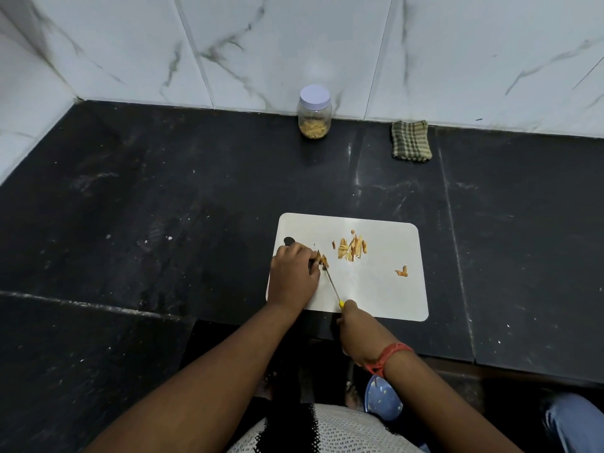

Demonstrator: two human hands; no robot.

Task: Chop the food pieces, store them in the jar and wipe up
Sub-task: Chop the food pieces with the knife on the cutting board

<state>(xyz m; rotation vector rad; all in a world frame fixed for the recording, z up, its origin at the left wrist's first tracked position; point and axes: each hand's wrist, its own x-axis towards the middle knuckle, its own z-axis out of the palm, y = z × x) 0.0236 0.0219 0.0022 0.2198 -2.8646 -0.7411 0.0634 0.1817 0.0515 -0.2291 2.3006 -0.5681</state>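
My left hand (294, 273) pins the food pieces (323, 260) on the cutting board (376, 289); my right hand (354, 322) grips the knife (333, 286). I should tuck my fingertips back and slice thin, steady; the blade's edge is hard to see.

We see through one wide-angle head camera, looking steeply down and forward over a black countertop (130, 223) toward the marble-tiled wall (294, 44); the cutting board (376, 289) lies close below centre.

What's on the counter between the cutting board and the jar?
Nothing: in the head view, only bare black counter separates board and jar. The cloth lies off right.
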